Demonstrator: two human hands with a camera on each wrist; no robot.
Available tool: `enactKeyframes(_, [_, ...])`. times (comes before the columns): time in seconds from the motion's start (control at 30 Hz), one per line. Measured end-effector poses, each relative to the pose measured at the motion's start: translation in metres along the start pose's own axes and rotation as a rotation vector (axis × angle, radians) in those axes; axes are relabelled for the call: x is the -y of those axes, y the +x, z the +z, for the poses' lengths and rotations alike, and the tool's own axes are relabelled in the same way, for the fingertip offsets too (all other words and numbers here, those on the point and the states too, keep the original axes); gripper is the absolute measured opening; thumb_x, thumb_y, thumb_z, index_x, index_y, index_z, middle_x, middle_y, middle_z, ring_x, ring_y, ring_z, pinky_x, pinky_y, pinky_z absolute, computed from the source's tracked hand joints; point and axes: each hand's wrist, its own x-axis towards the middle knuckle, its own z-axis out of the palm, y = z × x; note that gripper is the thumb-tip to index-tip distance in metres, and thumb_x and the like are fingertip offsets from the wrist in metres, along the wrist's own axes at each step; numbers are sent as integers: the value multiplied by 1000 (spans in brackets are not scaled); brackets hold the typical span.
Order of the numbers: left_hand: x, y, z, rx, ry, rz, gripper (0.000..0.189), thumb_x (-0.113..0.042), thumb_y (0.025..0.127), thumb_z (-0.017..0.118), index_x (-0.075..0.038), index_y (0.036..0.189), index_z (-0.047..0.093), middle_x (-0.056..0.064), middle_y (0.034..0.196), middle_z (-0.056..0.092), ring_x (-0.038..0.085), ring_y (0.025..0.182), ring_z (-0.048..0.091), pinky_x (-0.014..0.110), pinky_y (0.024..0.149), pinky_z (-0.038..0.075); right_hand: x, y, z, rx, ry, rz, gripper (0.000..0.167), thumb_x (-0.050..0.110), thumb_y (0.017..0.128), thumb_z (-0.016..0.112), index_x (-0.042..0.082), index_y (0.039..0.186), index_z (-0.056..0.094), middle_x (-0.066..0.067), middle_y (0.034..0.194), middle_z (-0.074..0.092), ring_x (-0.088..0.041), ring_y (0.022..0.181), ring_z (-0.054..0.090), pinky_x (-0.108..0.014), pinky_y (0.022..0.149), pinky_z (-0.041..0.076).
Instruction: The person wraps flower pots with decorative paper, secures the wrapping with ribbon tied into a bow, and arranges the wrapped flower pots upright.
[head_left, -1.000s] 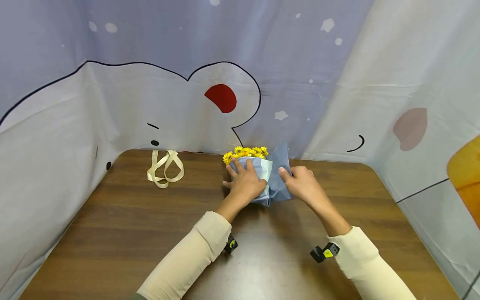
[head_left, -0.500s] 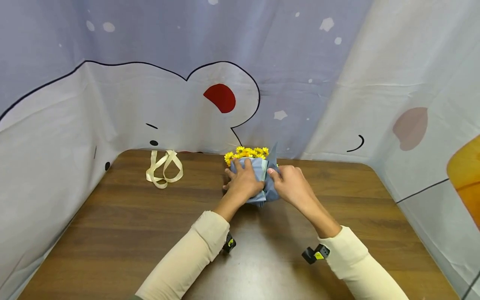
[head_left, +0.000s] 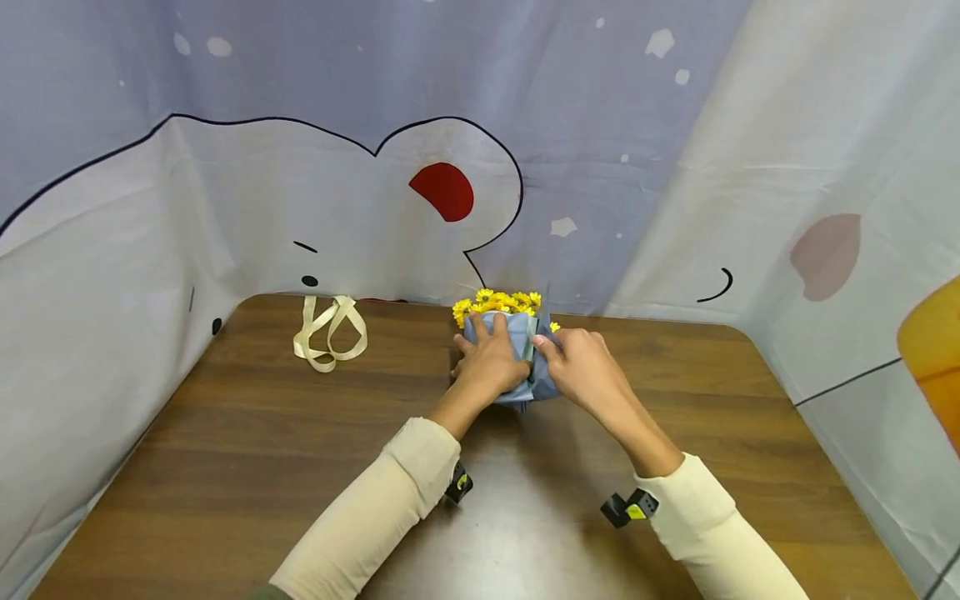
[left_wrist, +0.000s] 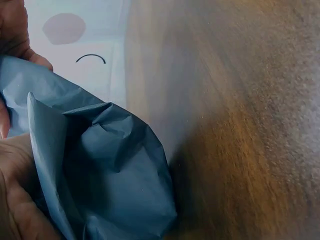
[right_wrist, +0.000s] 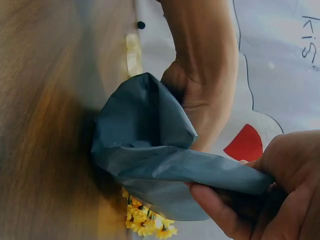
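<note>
A bunch of yellow flowers point(head_left: 504, 302) lies wrapped in blue-grey wrapping paper point(head_left: 517, 330) near the table's back edge. With fingers spread, my left hand point(head_left: 489, 363) presses the folded paper down from above. My right hand point(head_left: 588, 365) pinches the paper's right flap between thumb and fingers, holding it raised beside the bouquet. In the left wrist view the paper point(left_wrist: 130, 175) gapes into a crumpled hollow at its lower end. Beneath that paper in the right wrist view, a few blossoms point(right_wrist: 145, 222) peek out; the stems are hidden.
A cream ribbon point(head_left: 302, 343) lies loosely looped on the wooden table point(head_left: 300, 467), at the back left. A printed cloth curtain point(head_left: 337, 200) hangs close behind the table and along both sides.
My right hand has moved left, bringing the paper flap inward from spread out to standing upright against the bouquet. A blossom now shows right of the flap. My left hand has barely moved.
</note>
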Motion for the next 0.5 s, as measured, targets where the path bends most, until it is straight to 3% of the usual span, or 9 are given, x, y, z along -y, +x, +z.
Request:
enactKeyframes(0.1, [6, 1, 1, -9, -2, 36, 87, -33, 97, 83, -17, 169, 38, 25, 189, 2, 68, 169, 11, 92, 111, 42, 4, 1, 1, 7, 40, 3, 53, 30, 118, 60, 16, 68, 48, 3, 62, 42, -16, 57, 42, -30, 54, 35])
enactKeyframes(0.23, [15, 1, 3, -12, -35, 91, 79, -38, 101, 78, -15, 168, 43, 22, 190, -4, 65, 171, 4, 96, 115, 32, 4, 3, 0, 43, 111, 16, 51, 31, 117, 60, 15, 69, 54, 3, 63, 46, -16, 57, 47, -31, 56, 39])
enactKeyframes(0.4, [17, -6, -12, 64, -187, 109, 75, -47, 109, 59, -13, 174, 42, 17, 191, -9, 55, 174, -10, 95, 125, 12, 1, 4, 0, 64, 188, 50, 46, 36, 117, 59, 11, 81, 71, 0, 72, 62, -15, 64, 62, -33, 61, 50])
enactKeyframes(0.5, [23, 2, -16, 98, -270, 138, 72, -44, 108, 49, -9, 171, 47, 22, 190, 1, 55, 174, -11, 89, 130, 5, 0, 6, -1, 64, 218, 60, 44, 37, 116, 59, 10, 87, 77, -4, 80, 72, -16, 68, 72, -35, 63, 56])
